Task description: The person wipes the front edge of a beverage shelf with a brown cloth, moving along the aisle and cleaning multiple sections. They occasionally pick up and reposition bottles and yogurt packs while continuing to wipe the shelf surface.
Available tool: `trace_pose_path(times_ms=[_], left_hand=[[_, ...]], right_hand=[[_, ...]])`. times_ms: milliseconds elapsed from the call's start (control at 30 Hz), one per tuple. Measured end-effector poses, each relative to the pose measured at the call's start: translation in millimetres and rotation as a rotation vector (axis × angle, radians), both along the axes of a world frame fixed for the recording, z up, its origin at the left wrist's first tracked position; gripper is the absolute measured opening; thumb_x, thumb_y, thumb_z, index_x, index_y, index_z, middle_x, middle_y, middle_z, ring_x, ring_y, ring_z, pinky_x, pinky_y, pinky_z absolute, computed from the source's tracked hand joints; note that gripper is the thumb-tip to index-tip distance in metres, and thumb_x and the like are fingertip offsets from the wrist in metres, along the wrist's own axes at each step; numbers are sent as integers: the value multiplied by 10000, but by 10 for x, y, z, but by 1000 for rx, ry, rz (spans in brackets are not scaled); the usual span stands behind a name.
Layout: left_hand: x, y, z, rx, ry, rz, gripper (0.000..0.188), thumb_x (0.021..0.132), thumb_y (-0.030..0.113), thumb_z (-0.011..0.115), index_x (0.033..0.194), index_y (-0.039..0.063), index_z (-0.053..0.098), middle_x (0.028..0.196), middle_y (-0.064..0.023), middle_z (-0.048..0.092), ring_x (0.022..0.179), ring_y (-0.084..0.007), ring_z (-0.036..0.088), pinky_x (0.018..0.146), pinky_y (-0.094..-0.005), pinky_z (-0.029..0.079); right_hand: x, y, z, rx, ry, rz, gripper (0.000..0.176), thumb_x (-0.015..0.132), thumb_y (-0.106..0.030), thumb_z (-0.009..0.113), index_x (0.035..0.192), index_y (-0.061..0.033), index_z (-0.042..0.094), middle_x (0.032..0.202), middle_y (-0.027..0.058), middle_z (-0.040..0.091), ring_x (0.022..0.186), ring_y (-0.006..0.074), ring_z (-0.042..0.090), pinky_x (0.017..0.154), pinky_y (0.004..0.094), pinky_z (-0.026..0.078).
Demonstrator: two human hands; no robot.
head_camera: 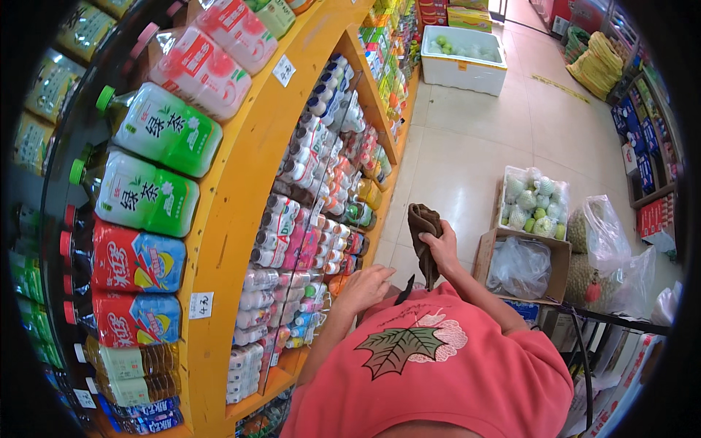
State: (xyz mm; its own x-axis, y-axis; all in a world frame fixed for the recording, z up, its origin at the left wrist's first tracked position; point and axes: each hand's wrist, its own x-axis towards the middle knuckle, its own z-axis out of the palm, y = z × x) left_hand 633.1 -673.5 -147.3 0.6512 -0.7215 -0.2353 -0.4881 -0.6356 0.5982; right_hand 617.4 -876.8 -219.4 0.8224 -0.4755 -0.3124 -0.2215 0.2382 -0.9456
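A crumpled dark brown cloth point(424, 227) hangs from my right hand point(441, 246), whose thumb and fingers pinch it in front of my body. To the left of the cloth, my left hand point(366, 286) is held low with its fingers loosely extended and nothing seen in it. It is near the shelf of small bottled drinks point(306, 241); whether it touches anything there I cannot tell. Large green-labelled tea bottles point(159, 120) and red-and-blue-labelled drink bottles point(139, 257) lie on the yellow wooden shelf unit point(213, 263) at my left.
A white foam box point(464, 71) with green fruit stands on the tiled floor point(465, 137) ahead. To the right are a box of net-wrapped fruit point(534, 202), a cardboard box point(484, 257) with plastic bags, full sacks point(589, 279), a black metal rail point(624, 320) and a yellow woven sack point(597, 65).
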Motion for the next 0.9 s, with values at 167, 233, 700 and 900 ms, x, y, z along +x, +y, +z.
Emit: trace_pose_path(times_ms=[167, 233, 700, 900], left_hand=[[273, -153, -33, 63, -63, -35, 251, 813, 159, 511, 1019, 51, 606, 969, -158, 606, 911, -345, 577, 781, -448, 463], [360, -253, -62, 78, -68, -83, 240, 812, 158, 516, 1009, 53, 607, 957, -158, 606, 901, -347, 579, 772, -450, 464], [1536, -552, 6, -399, -425, 190, 159, 760, 11, 566, 900, -41, 622, 875, -174, 620, 810, -331, 599, 720, -385, 476], [1988, -672, 111, -427, -445, 349, 147, 769, 8, 563, 894, -31, 630, 861, -166, 605, 821, -331, 583, 721, -386, 474]], right_hand=[[-82, -156, 36, 120, -54, -111, 369, 689, -20, 617, 1038, 44, 516, 917, 112, 618, 798, 171, 596, 704, 284, 492], [-89, -203, 68, 97, -62, -143, 369, 693, -13, 613, 1043, 39, 511, 920, 108, 615, 798, 167, 593, 706, 283, 491], [411, -592, 50, 51, -63, -245, 361, 674, -12, 610, 1015, 47, 508, 888, 107, 612, 772, 159, 588, 703, 277, 491], [1088, -750, 80, 56, -69, -160, 379, 670, -12, 617, 1028, 48, 507, 888, 108, 615, 776, 160, 591, 700, 277, 493]])
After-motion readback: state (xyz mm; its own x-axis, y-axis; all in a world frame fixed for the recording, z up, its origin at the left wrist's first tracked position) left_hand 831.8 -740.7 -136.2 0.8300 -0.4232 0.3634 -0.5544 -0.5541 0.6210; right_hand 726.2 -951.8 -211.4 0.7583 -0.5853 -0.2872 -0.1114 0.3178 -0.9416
